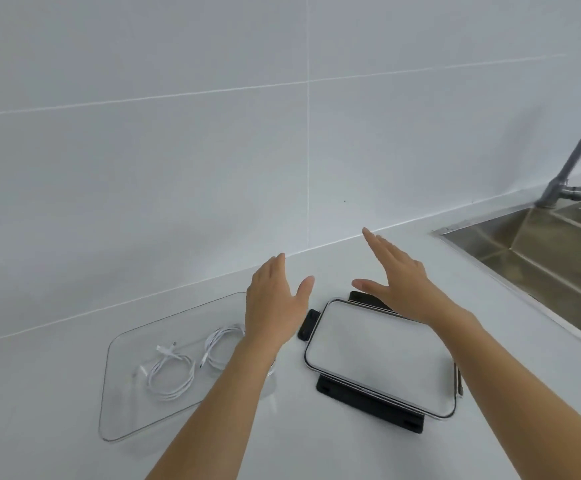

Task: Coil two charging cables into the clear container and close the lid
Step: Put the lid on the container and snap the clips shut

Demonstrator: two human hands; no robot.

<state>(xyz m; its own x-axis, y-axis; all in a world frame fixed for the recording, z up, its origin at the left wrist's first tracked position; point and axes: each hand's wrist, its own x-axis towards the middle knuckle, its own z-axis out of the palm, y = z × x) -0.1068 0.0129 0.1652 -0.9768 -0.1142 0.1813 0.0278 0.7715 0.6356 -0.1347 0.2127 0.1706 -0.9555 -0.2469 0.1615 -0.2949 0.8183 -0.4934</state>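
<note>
A clear rectangular container (123, 403) lies on the white counter at the left, with its top open. Inside it rest two coiled white charging cables, one (169, 375) near the middle and one (221, 344) to its right. The lid (382, 358), white with a metal rim and black clasps, lies flat on the counter to the right of the container. My left hand (275, 299) hovers open above the container's right end, holding nothing. My right hand (396, 282) is held flat and open above the lid's far edge, its fingers spread and apart from it.
A steel sink (538, 244) with a grey faucet (566, 168) is set into the counter at the right. A white tiled wall (213, 150) rises just behind the counter. The counter (40, 393) runs on to the left and front.
</note>
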